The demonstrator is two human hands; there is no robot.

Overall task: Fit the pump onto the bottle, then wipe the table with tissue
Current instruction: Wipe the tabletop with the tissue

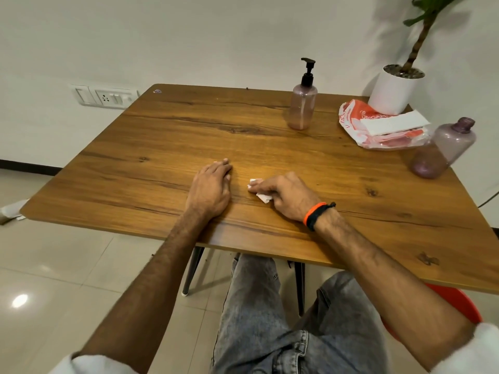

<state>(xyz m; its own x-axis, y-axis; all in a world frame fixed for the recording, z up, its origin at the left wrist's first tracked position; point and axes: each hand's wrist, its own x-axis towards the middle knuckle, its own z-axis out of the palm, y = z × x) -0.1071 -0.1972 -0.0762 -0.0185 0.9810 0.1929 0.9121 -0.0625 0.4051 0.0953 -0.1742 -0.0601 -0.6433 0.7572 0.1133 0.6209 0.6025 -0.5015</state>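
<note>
A wooden surface (162,136) is seen from above, with a person seated at its near edge, both forearms laid across it.

The left hand (209,188) is rested palm down on the surface, fingers together and extended flat; nothing is held in it.

The right hand (286,195) is placed just beside the left, with the fingers curled down onto a small crumpled white tissue (258,188). The tissue is pressed against the surface under the fingertips, with its edges showing at the front and underside of the fingers. The grip is closed over the tissue. An orange and black band (318,214) is worn at the right wrist.

A pink translucent bottle (302,106) is stood upright toward the far side of the surface, well apart from both hands. A black pump (307,72) is seated on its neck.

A second bottle (444,148), purple-tinted and without any pump, is stood near the right edge; it appears tilted in the wide-angle view. Just beside it lies an orange and white tissue packet (359,122), with a white sheet (394,122) protruding from its top. A white plant pot (391,90) is set at the far right corner, touching or just behind the packet.

A switch plate (104,97) is fixed to the wall beyond the far left corner.
</note>
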